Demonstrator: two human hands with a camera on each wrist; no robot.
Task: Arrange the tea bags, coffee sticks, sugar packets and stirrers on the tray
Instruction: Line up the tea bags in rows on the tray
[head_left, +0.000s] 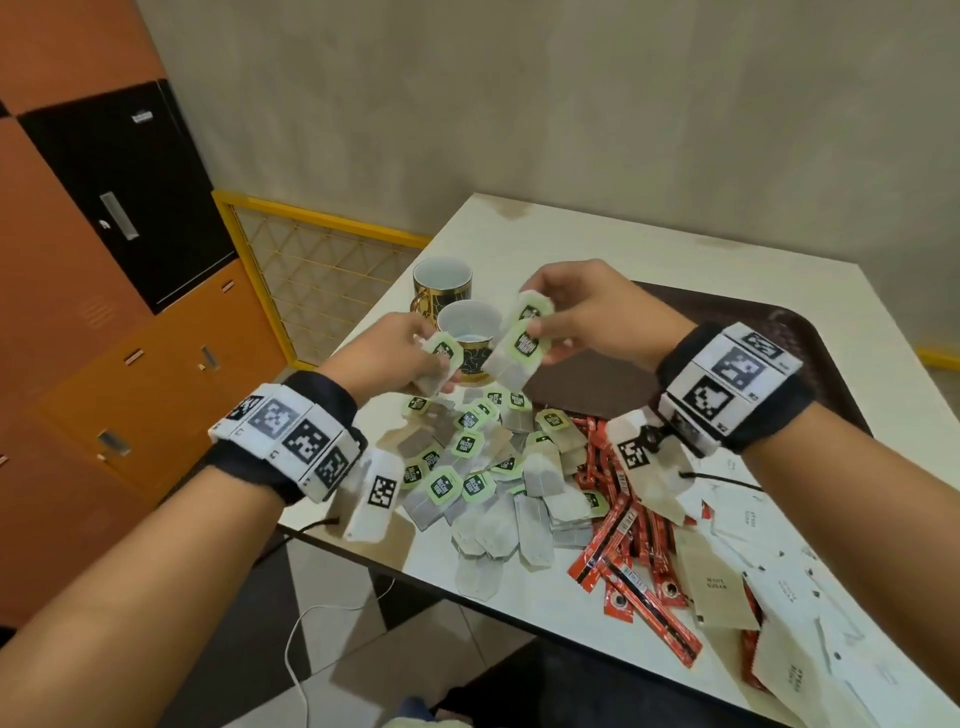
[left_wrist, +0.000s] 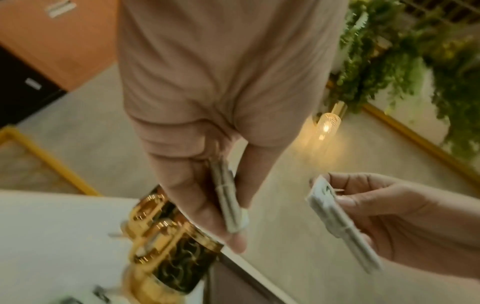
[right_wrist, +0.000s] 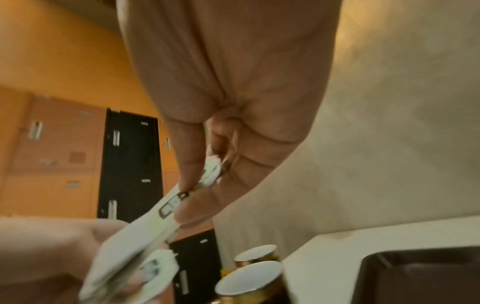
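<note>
From above, both hands are raised over the white table, a short way apart. The left hand pinches a small bundle of tea bags with green tags. The right hand pinches its own stack of tea bags, fanned so two tags show. Between and just beyond the hands stand two black-and-gold mugs. Below the hands lies a loose heap of tea bags; nearer the right wrist lie red coffee sticks, and under the right forearm pale sugar packets. The dark brown tray sits under and beyond the right hand. Stirrers I cannot make out.

From the left wrist, the left hand has thumb and fingers closed on the edge-on bundle. The right hand shows to the side, gripping its stack. The mugs are below the left fingers, blurred.

From the right wrist, the right hand clamps its stack between thumb and fingers. The left hand is low and blurred, with tea bags at its fingertips. The mugs and a corner of the tray lie below.
</note>
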